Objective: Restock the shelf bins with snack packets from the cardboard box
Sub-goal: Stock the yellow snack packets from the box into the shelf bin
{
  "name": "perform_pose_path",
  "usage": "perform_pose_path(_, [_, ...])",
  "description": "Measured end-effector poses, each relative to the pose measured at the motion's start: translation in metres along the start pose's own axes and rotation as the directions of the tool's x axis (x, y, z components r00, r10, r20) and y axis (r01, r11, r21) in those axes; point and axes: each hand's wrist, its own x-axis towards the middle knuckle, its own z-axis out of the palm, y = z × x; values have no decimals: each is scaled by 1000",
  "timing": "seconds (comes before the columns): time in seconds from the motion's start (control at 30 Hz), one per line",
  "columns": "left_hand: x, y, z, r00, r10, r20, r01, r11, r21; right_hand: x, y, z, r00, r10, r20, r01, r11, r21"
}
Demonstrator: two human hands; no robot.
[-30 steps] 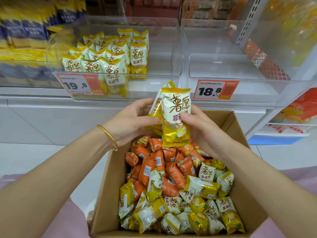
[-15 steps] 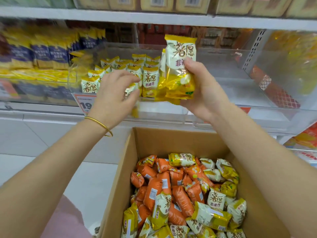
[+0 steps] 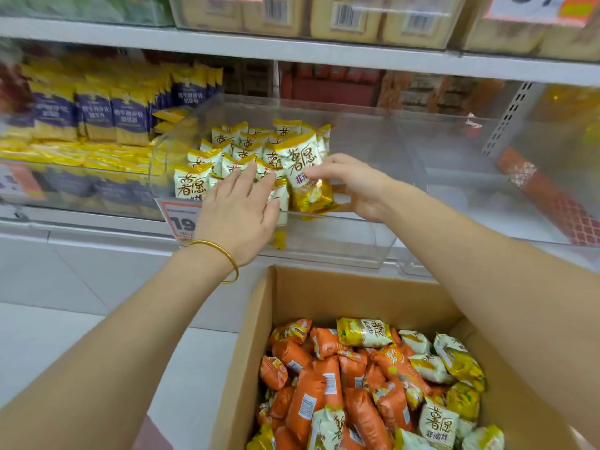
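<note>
Right hand (image 3: 352, 186) pinches a yellow packet (image 3: 303, 170) upright at the row's end inside the clear bin (image 3: 341, 245), likely so labels face out. Left hand (image 3: 238, 206), fingers straight, braces the neighbouring packets (image 3: 191, 185) (to stop them toppling, I'd guess). The cardboard box (image 3: 324, 293) sits below the white shelving (image 3: 292, 50), over pale floor (image 3: 65, 319).

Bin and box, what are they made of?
Bin: looks like hard clear plastic, glossy; the packets show through its wall. Box: brown cardboard, matte, with plain folded flaps.
</note>
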Motion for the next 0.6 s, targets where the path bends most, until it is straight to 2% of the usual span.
perform_pose_path(0.1, [0, 2, 0, 1000, -11, 6, 11, 1000, -8, 2, 6, -3, 999, 24, 28, -26, 997, 70])
perform_pose_path(0.2, [1, 3, 0, 1000, -17, 8, 17, 1000, -9, 6, 5, -1, 988, 96, 120, -102, 994, 47])
perform_pose_path(0.27, [1, 2, -1, 1000, -19, 8, 19, 1000, -11, 9, 4, 0, 983, 149, 106, -147, 989, -26])
perform_pose_path(0.4, [0, 2, -1, 1000, -12, 4, 12, 1000, -24, 9, 7, -5, 973, 222, 57, -197, 938, -287])
perform_pose_path(0.53, [-2, 2, -3, 1000, -16, -5, 16, 999, -49, 4, 8, -4, 976, 193, 99, -159, 946, -284])
perform_pose_path(0.6, [-3, 3, -3, 1000, -19, -5, 19, 999, -50, 0, 6, -3, 981, 173, 86, -134, 930, -343])
